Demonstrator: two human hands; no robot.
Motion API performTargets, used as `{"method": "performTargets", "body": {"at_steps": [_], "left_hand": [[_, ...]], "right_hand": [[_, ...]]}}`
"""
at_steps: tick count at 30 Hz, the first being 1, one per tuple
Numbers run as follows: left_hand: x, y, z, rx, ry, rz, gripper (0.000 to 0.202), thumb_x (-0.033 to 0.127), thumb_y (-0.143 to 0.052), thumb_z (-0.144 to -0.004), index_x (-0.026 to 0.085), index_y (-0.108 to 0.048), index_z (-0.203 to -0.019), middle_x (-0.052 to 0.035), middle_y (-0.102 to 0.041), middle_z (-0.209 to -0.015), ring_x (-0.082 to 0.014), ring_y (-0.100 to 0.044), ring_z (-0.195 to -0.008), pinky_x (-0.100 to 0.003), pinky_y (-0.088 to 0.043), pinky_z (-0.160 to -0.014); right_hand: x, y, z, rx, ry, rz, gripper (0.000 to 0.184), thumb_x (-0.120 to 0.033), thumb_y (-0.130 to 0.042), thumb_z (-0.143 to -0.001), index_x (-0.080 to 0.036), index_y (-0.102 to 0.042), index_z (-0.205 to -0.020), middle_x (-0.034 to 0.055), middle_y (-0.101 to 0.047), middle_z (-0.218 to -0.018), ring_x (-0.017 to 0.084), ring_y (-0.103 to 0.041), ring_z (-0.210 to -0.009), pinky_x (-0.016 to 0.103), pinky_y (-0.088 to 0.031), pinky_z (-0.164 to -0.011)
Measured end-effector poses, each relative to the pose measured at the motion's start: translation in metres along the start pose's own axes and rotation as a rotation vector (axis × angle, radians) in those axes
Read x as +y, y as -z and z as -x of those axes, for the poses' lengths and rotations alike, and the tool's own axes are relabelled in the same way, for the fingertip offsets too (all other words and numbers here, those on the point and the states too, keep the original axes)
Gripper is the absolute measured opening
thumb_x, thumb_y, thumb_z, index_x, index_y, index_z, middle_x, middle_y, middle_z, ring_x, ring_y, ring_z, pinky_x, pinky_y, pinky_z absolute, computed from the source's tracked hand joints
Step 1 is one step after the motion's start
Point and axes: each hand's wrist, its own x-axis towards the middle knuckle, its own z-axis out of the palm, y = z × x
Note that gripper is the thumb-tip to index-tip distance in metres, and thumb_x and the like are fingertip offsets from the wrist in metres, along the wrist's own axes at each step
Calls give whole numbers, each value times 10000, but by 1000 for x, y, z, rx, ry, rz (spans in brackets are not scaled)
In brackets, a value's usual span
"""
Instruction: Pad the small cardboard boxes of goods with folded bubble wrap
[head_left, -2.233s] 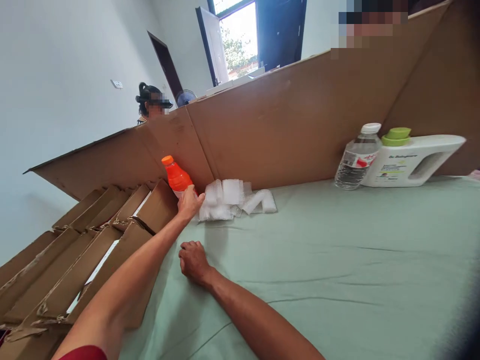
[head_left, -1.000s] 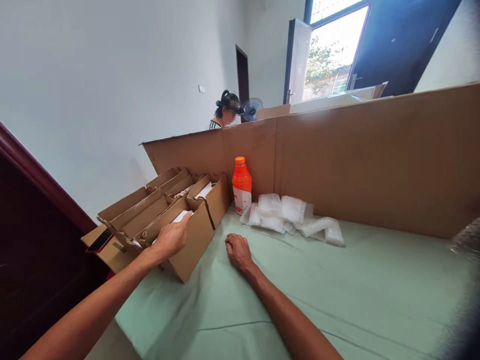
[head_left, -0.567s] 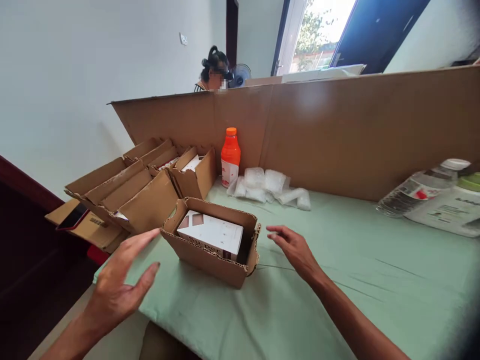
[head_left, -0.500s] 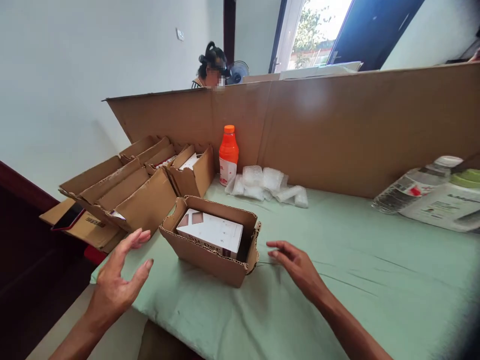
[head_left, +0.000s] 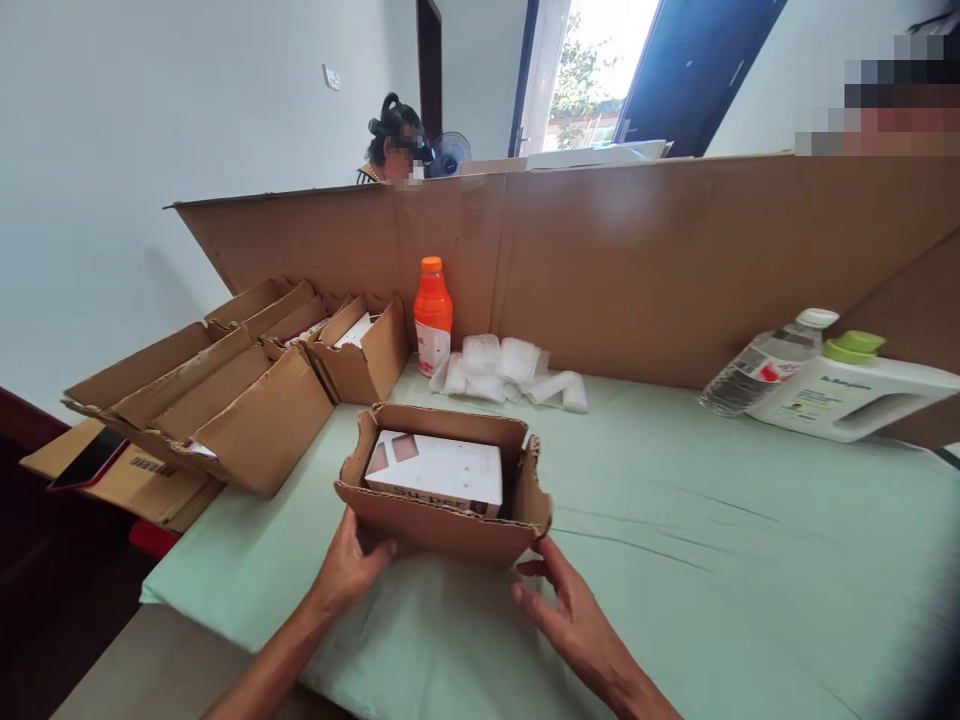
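Observation:
An open-topped cardboard box stands before me on the green cloth. Inside it lies a white printed carton, with dark lettering on its near side. My left hand is at the box's left front corner, thumb along the lower front and its other fingers partly hidden behind the left end. At the right front corner is my right hand, its fingers against the right end and its thumb in front, low down. The box is held between both hands.
Several cardboard bins stand at the left. An orange bottle, bubble-wrap bundles, a clear bottle and a white jug line the back. A cardboard partition rises behind them; two people are beyond it.
Both hands have moved in from beside the box to its two ends and taken hold of it. The view has turned to the right, and a second person shows at upper right.

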Motion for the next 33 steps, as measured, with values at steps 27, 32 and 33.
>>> {"method": "performTargets", "body": {"at_steps": [27,32,33], "left_hand": [[-11,-71,-42,16,-147,-95,684,490,-781,-706,177,-555,-1271,-138,-668,-1178,-336,-626,-1156,-470,-506,-981],[-4,-67,-39,53,-117,-116,625,509,-727,-754,165,-536,-1238,-148,-663,-1179,-326,-639,-1112,-454,-520,-940],[-2,-66,-39,49,-113,-121,598,514,-716,-763,169,-542,-1220,-139,-670,-1153,-318,-649,-1082,-439,-531,-912]], "right_hand": [[-151,73,-53,-128,367,904,740,-800,-666,-722,-237,-704,-1200,118,-734,-897,322,-655,-884,469,-497,-840],[-151,76,-40,-5,466,750,667,-701,-740,-733,-285,-694,-1252,93,-743,-1136,337,-656,-1104,518,-438,-1040],[-144,80,-35,106,522,734,611,-662,-730,-772,-294,-688,-1258,85,-729,-1192,338,-638,-1159,530,-412,-1074]]}}
